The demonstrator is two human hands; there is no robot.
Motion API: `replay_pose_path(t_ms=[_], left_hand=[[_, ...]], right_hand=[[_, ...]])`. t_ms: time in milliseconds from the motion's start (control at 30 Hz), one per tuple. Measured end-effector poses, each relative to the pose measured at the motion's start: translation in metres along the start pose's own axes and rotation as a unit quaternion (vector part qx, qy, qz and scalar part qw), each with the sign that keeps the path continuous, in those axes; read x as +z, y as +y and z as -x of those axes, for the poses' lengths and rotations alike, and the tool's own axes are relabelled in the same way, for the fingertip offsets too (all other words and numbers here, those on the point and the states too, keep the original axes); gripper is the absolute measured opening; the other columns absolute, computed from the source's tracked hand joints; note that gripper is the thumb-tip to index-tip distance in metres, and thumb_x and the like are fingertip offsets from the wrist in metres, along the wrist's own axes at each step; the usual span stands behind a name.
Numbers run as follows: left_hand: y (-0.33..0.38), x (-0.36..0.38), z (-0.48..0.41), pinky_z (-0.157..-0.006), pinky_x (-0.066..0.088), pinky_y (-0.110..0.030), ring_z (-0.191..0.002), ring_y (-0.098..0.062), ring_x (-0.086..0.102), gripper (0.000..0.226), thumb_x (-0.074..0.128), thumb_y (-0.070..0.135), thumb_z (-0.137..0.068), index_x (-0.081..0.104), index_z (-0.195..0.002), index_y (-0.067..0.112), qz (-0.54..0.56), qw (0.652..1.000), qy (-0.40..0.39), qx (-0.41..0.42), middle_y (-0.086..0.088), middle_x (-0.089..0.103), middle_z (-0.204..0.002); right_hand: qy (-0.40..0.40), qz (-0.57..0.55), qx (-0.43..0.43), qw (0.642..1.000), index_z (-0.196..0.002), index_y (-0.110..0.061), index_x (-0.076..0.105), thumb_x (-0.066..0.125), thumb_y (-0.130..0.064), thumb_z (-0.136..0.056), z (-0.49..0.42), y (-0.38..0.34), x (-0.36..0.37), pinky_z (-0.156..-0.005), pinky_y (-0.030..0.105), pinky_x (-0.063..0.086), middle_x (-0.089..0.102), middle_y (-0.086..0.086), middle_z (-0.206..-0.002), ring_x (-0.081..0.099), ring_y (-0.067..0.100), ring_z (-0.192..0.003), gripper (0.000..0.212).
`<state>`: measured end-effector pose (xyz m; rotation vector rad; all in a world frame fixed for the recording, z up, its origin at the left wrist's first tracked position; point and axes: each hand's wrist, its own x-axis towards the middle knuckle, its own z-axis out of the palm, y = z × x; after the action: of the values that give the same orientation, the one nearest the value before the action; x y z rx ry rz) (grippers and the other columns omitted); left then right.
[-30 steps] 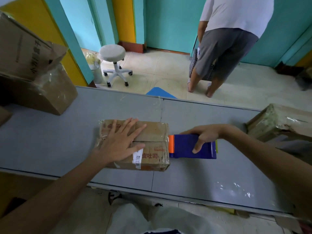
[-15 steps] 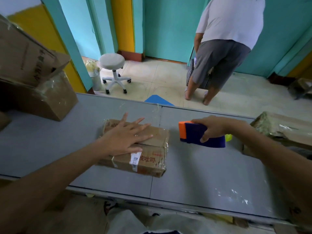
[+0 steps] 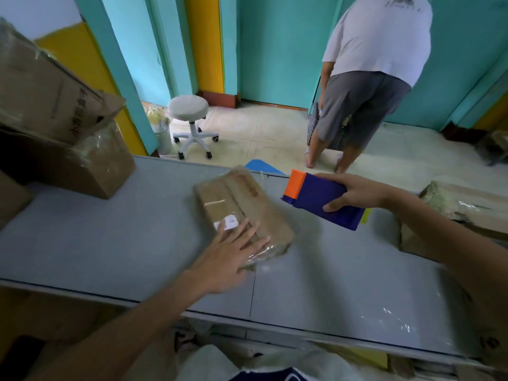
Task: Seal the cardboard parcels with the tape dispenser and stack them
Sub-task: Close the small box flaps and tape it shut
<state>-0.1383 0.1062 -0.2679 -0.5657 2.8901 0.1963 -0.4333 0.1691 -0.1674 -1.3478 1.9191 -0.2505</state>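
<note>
blurred parcel (image 3: 237, 199), unreadable label (image 3: 228, 223), bystander (image 3: 376, 64) cropped at top edge

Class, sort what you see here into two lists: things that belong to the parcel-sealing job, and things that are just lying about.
Job in hand:
parcel under the left hand
tape dispenser gripped by the right hand
boxes piled at left
second parcel at right
table

Lying about:
stool
bin beside it
blue sheet on the floor

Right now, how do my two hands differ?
The left hand lies flat, fingers straight, on the parcel; the right hand curls round the tape dispenser. The left hand touches the parcel; the right hand is apart from it. Both reach over the table.
</note>
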Motion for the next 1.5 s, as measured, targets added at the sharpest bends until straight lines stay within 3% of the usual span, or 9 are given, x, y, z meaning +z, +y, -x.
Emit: replay_pose_path(t_ms=[133,200,367,600,833,1033,1133,1333,1500], left_hand=[[-0.025,-0.011,0.006,-0.108,-0.023,-0.044,-0.136,-0.010,-0.029,0.083,0.050,0.017,-0.090,-0.012,-0.139,0.044,0.041,0.996,-0.059,0.056,0.014,-0.024,-0.149],[-0.028,-0.025,0.003,-0.115,-0.007,-0.037,-0.142,-0.006,-0.008,0.084,0.062,0.027,-0.084,0.005,-0.145,0.037,0.223,0.974,-0.019,0.027,0.018,-0.003,-0.150],[-0.018,-0.081,0.001,-0.105,0.037,-0.030,-0.122,-0.014,0.049,0.040,0.040,0.030,-0.098,0.045,-0.134,0.015,0.674,0.710,0.139,-0.148,-0.001,0.052,-0.133],[-0.008,-0.083,0.018,-0.066,0.056,-0.028,-0.078,-0.017,0.065,0.025,0.055,0.026,-0.086,0.064,-0.099,0.007,0.784,0.584,0.123,-0.170,-0.007,0.069,-0.085],[-0.005,-0.065,0.037,-0.066,0.049,-0.029,-0.072,-0.016,0.063,0.030,0.057,0.032,-0.073,0.065,-0.091,0.009,0.831,0.518,0.108,-0.174,-0.006,0.068,-0.082],[-0.009,-0.056,0.053,-0.066,0.056,-0.035,-0.081,-0.019,0.065,0.054,0.086,0.047,-0.049,0.072,-0.085,0.010,0.875,0.443,0.083,-0.176,-0.010,0.067,-0.090],[-0.013,-0.050,0.058,-0.066,0.056,-0.034,-0.082,-0.019,0.066,0.067,0.091,0.051,-0.033,0.073,-0.085,0.012,0.865,0.469,0.069,-0.164,-0.009,0.069,-0.090],[-0.005,-0.045,0.058,-0.059,0.056,-0.028,-0.072,-0.015,0.065,0.020,0.056,0.022,-0.076,0.071,-0.082,0.009,0.874,0.438,0.115,-0.177,-0.008,0.067,-0.081],[-0.005,-0.047,0.053,-0.063,0.054,-0.031,-0.072,-0.014,0.063,0.014,0.052,0.016,-0.085,0.063,-0.086,0.007,0.833,0.499,0.118,-0.206,-0.008,0.066,-0.078]], right_hand=[[-0.060,-0.036,-0.050,0.996,-0.127,-0.037,0.041,0.068,-0.035,-0.062,0.022,-0.016,-0.008,-0.067,0.018,0.052,0.063,-0.012,-0.105,0.064,0.007,-0.086,0.071],[-0.103,-0.041,-0.071,0.991,-0.124,-0.038,0.045,0.069,-0.032,-0.065,0.028,-0.024,-0.009,-0.069,0.020,0.054,0.064,-0.014,-0.104,0.065,0.005,-0.088,0.064],[-0.178,-0.045,-0.119,0.976,-0.119,-0.037,0.048,0.069,-0.027,-0.069,0.037,-0.049,0.002,-0.072,0.020,0.053,0.065,-0.017,-0.104,0.062,0.007,-0.100,0.056],[-0.217,-0.040,-0.170,0.960,-0.124,-0.034,0.045,0.067,-0.026,-0.072,0.034,-0.074,0.012,-0.074,0.021,0.054,0.063,-0.019,-0.106,0.061,0.009,-0.105,0.057],[-0.233,-0.062,-0.183,0.953,-0.122,-0.033,0.048,0.072,-0.044,-0.060,0.032,-0.079,0.022,-0.076,0.026,0.054,0.064,-0.013,-0.108,0.061,0.017,-0.107,0.067],[-0.256,-0.085,-0.196,0.943,-0.120,-0.033,0.050,0.067,-0.025,-0.072,0.027,-0.079,0.036,-0.079,0.027,0.055,0.065,-0.014,-0.105,0.063,0.017,-0.103,0.052],[-0.267,-0.094,-0.194,0.939,-0.118,-0.035,0.050,0.066,-0.024,-0.072,0.024,-0.079,0.043,-0.077,0.025,0.054,0.065,-0.016,-0.104,0.063,0.015,-0.103,0.050],[-0.278,-0.106,-0.185,0.936,-0.119,-0.035,0.051,0.071,-0.038,-0.064,0.019,-0.080,0.043,-0.080,0.030,0.055,0.065,-0.010,-0.109,0.062,0.020,-0.105,0.058],[-0.289,-0.101,-0.186,0.934,-0.119,-0.034,0.051,0.069,-0.040,-0.063,0.019,-0.079,0.043,-0.078,0.026,0.053,0.065,-0.014,-0.105,0.063,0.014,-0.101,0.060]])
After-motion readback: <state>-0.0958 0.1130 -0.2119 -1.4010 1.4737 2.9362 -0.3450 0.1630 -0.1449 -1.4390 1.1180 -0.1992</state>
